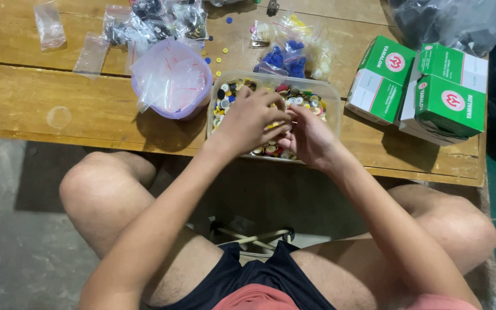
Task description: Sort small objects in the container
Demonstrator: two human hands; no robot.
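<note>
Evidently lay small, light and hard, those mixed coloured buttons, heaped loose in the clear plastic tub at the near edge of the wooden table; probably slid easily under a fingertip and were best pinched singly by the rim between thumb and forefinger. Stood just left of the tub: a lilac bowl stuffed with small clear bags. Reached in from the left, the left hand, palm down over the heap, fingers curled together toward the other hand; could not tell whether a button was pinched between them. Met it from the right, the right hand, tilted with palm turned leftward, fingertips bunched against the left ones, grip likewise hidden. Sat further right, well apart from the tub: green-and-white cardboard boxes.
</note>
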